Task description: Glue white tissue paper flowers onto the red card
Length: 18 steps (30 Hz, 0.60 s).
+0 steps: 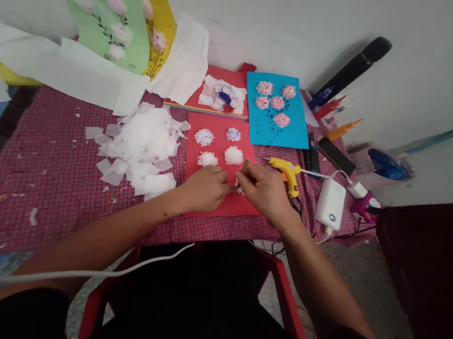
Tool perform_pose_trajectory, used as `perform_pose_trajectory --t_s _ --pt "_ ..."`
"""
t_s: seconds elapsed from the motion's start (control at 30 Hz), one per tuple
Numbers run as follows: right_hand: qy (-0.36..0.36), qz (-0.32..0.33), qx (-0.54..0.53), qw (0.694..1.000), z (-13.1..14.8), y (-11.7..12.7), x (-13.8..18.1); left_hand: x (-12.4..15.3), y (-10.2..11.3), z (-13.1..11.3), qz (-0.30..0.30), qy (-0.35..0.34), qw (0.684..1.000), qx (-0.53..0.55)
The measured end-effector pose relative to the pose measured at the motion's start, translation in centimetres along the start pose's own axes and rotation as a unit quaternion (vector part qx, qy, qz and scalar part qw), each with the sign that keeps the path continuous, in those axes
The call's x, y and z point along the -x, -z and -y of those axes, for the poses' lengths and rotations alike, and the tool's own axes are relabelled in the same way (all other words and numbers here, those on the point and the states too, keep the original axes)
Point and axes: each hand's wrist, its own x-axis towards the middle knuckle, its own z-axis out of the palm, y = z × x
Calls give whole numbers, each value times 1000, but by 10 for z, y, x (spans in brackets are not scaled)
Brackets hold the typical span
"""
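Note:
A red sheet of paper lies in front of me with several fluffy white paper flowers on it. One white flower sits just beyond my fingers, and two others behind it have bluish specks. My right hand pinches a short brown stick, held upright over the sheet. My left hand rests low on the paper, fingers curled and its index fingertip close to the right fingertips. A bit of white shows beneath the right hand, mostly hidden. What the left fingers hold, if anything, is hidden.
Left of the sheet is a heap of white tissue squares. To the right lie a yellow glue gun, a white power bank and a dark phone. A blue flower sheet leans behind; a white cable crosses in front.

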Motion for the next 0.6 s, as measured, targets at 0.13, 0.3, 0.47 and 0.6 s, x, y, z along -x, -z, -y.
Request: perform_pose_trajectory --t_s 0.13,0.3,0.47,0.6 --pt "-2 1 -7 1000 -1 -1 0 -1 -1 -1 2 3 1000 -6" --pt "-2 6 -13 1000 -1 -1 -1 -2 -3 -1 0 4 1000 -12" --pt "-15 6 -22 1000 -1 0 0 -2 -3 -1 1 6 1000 -16" --pt "-20 -8 -43 999 -1 1 1 -2 -2 -2 4 6 1000 -15"
